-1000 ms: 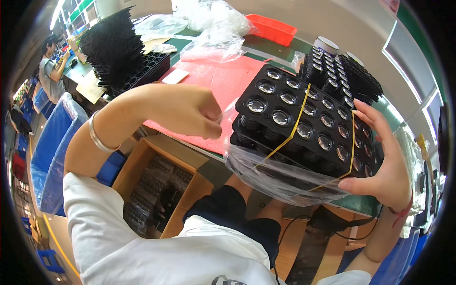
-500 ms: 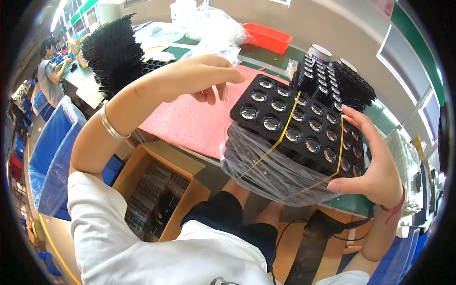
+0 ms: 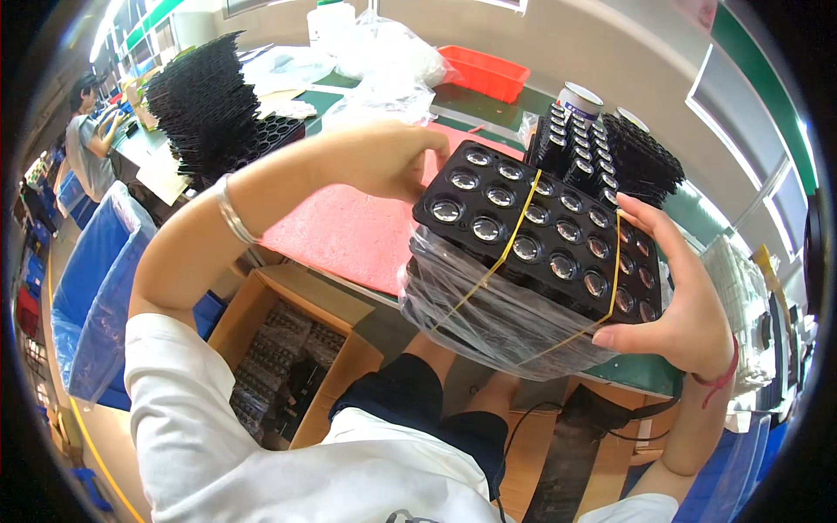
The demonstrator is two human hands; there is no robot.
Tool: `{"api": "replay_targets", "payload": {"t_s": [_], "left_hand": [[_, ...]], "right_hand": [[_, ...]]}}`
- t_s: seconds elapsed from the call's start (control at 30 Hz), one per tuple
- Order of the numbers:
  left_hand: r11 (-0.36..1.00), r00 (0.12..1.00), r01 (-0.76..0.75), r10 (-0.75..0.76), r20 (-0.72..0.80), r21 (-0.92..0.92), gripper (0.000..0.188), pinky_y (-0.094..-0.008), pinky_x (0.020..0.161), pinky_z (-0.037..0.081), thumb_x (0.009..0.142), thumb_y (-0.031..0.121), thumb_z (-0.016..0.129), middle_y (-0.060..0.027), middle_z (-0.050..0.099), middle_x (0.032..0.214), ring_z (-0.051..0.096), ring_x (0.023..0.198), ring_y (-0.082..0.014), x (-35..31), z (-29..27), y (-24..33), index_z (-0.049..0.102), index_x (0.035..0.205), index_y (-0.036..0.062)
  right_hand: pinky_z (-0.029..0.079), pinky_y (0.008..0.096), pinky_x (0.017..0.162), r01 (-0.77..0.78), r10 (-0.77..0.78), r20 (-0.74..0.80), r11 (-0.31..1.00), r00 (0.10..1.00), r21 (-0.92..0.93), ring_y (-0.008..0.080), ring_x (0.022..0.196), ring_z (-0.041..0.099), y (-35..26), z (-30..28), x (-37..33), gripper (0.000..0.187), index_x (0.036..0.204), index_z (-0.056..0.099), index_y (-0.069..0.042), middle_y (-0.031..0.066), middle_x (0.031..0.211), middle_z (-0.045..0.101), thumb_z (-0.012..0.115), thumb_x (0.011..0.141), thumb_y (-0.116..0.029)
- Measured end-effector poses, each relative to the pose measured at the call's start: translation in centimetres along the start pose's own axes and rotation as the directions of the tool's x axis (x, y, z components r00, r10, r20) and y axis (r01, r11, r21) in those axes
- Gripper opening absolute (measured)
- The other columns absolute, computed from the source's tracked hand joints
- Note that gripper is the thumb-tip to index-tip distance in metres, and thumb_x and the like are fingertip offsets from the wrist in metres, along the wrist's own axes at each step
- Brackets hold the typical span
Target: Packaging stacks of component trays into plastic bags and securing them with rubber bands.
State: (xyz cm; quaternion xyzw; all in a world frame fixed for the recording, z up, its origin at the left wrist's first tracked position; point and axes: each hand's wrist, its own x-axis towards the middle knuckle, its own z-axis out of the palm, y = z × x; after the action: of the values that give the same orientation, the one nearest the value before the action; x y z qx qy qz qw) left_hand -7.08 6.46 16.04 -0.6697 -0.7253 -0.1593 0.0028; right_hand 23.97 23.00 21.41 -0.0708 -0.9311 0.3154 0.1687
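Observation:
A stack of black trays (image 3: 497, 196) with rows of round clear lenses is tilted toward me over the table edge. Two yellow bands cross it, and a clear plastic bag (image 3: 471, 301) covers its near side. My right hand (image 3: 689, 301) clasps the right end, thumb on the near edge and fingers along the far side. At the far left corner is my left hand (image 3: 397, 161), its fingers curled against the stack and the fingertips partly hidden.
A pink mat (image 3: 340, 231) lies on the green table. Behind stand more lens trays (image 3: 575, 144), a red bin (image 3: 484, 74) and a tall pile of black trays (image 3: 205, 109). Below is an open cardboard box (image 3: 349, 349) holding trays; left, a lined blue bin (image 3: 100, 296). A co-worker (image 3: 87, 135) stands far left.
My left hand has come down and closed in on the stack's far left corner, from loosely raised fingers. The stack has shifted slightly left, my right hand still on it.

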Motion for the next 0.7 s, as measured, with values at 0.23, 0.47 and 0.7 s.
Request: {"api": "replay_targets", "payload": {"t_s": [0.23, 0.47, 0.7], "left_hand": [[0.932, 0.963, 0.238, -0.263, -0.057, -0.275, 0.013, -0.0282, 0.054, 0.048, 0.081, 0.011, 0.067, -0.0092, 0.065, 0.064, 0.061, 0.056, -0.0146, 3.2, -1.7, 2.0, 0.069, 0.08, -0.0017], [0.965, 0.953, 0.147, -0.196, -0.229, -0.217, 0.026, -0.0244, 0.053, 0.048, 0.091, 0.017, 0.061, -0.0056, 0.06, 0.061, 0.059, 0.054, -0.0102, 1.1, -4.7, 5.4, 0.064, 0.076, -0.0036], [0.984, 0.907, 0.165, -0.124, -0.403, 0.067, 0.026, -0.0292, 0.054, 0.048, 0.089, 0.019, 0.06, -0.0103, 0.061, 0.064, 0.06, 0.055, -0.0159, -1.1, -3.8, 7.1, 0.061, 0.075, -0.0028]], "right_hand": [[0.037, 0.0324, 0.103, 0.036, -0.036, 0.006, 0.997, 0.999, -0.069, 0.0213, 0.116, 0.052, 0.3, -0.2, -0.2, 0.1, 0.135, 0.043, 0.002, 0.0135, 0.125, 0.053, 0.091, 0.052, -0.025], [0.038, 0.0334, 0.102, 0.036, -0.036, 0.009, 0.996, 0.999, -0.087, 0.0237, 0.116, 0.052, 0.6, -0.4, -0.2, 0.102, 0.136, 0.043, 0.0, 0.0146, 0.125, 0.054, 0.091, 0.051, -0.029], [0.039, 0.0357, 0.1, 0.06, -0.059, 0.008, 0.992, 0.998, -0.11, 0.0272, 0.114, 0.052, 0.8, -0.3, -0.3, 0.102, 0.137, 0.042, -0.004, 0.0146, 0.127, 0.053, 0.09, 0.052, -0.035]]}}
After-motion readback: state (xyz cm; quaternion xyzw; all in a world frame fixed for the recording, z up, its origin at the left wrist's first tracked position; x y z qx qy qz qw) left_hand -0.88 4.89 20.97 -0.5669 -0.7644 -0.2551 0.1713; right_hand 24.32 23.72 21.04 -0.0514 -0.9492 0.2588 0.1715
